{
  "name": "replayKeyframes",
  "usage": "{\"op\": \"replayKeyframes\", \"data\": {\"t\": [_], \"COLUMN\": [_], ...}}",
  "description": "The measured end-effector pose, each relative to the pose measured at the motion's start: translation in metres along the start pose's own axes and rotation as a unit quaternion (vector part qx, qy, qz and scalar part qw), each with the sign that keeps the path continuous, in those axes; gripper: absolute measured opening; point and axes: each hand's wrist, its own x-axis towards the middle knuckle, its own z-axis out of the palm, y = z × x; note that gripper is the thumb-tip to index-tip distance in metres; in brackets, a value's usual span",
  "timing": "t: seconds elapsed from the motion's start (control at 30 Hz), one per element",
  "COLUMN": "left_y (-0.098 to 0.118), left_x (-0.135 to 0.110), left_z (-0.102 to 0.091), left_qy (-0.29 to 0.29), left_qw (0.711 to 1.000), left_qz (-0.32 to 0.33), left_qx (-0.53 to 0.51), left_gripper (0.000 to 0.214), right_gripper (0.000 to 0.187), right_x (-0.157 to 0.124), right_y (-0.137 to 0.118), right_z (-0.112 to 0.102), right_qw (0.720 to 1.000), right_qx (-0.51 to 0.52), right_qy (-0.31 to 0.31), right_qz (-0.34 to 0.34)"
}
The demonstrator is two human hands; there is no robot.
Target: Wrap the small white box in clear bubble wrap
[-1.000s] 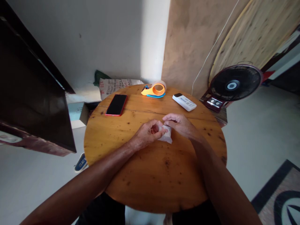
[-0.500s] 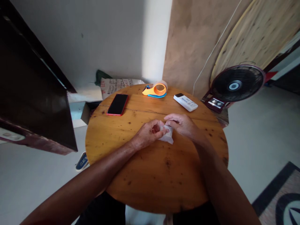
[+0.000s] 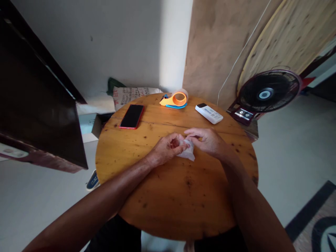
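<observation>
A small, whitish, crinkled packet (image 3: pixel 189 154) is at the middle of the round wooden table (image 3: pixel 157 196). My left hand (image 3: pixel 169 147) is closed on its left side, with the thumb lying across the front. My right hand (image 3: pixel 206 140) is at the packet's upper right, with fingers bent and pressed together at its top edge. The fingertips partly hide that edge, and what is inside the packet does not show.
A red-edged phone (image 3: pixel 132 116) lies at the table's left. An orange and blue tape dispenser (image 3: pixel 174 100) stands at the back, and a white device with a dark end (image 3: pixel 209 113) lies right of it. A fan (image 3: pixel 266 93) stands beyond the right edge.
Both hands keep nearly the same hold on the packet. The view has shifted slightly, so the fan and table's right edge appear a little farther right.
</observation>
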Motion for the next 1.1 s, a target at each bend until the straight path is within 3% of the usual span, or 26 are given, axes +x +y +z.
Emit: {"op": "replayKeyframes", "data": {"t": [0.5, 0.73, 0.93, 1.1], "left_y": [0.002, -0.003, 0.004, 0.001], "left_x": [0.0, 0.0, -0.001, -0.001], "left_z": [0.0, 0.0, -0.002, -0.003], "left_qy": [-0.002, -0.001, -0.018, 0.009], "left_qw": [1.0, 1.0, 0.996, 0.987], "left_qz": [-0.013, 0.012, 0.042, 0.074], "left_qx": [-0.01, 0.014, 0.078, 0.145], "left_gripper": [0.029, 0.038, 0.028, 0.029], "right_gripper": [0.023, 0.024, 0.045, 0.042], "right_x": [0.0, 0.0, -0.002, -0.001], "right_y": [-0.011, -0.008, -0.008, -0.006], "right_z": [-0.009, -0.009, -0.01, -0.006], "right_qw": [0.998, 0.998, 0.999, 0.998], "right_qx": [-0.018, -0.019, 0.016, 0.046], "right_qy": [-0.053, -0.048, -0.044, -0.036], "right_qz": [-0.027, -0.035, -0.014, 0.017]}}
